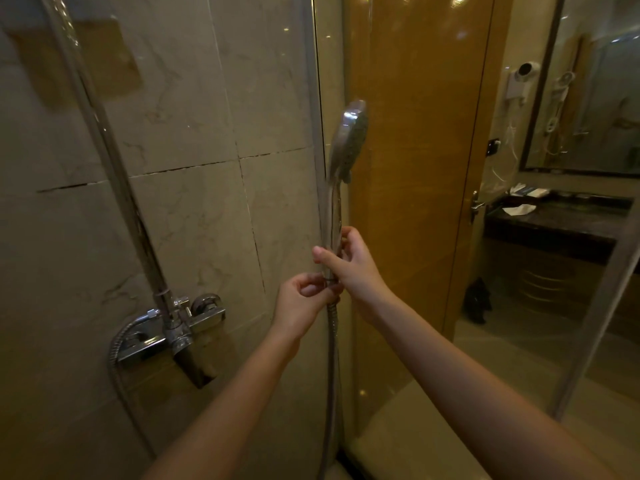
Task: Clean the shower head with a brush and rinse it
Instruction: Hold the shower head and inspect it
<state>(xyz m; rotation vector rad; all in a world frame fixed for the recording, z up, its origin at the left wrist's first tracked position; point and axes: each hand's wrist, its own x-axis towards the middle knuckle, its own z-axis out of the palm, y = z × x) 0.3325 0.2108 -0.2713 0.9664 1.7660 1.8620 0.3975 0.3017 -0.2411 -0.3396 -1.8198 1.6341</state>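
A chrome hand shower head (349, 140) stands upright in front of the tiled wall, its nozzle face turned right. My right hand (349, 261) grips the lower part of its handle. Just below, my left hand (304, 299) pinches the joint where the metal hose (332, 358) meets the handle. The hose hangs straight down and out of view. No brush is in view.
A chrome mixer tap (173, 327) with a riser pipe (104, 140) is mounted on the wall at left. A glass shower panel and a wooden door (415, 168) stand behind the shower head. A dark vanity counter (554, 220) and a mirror lie at right.
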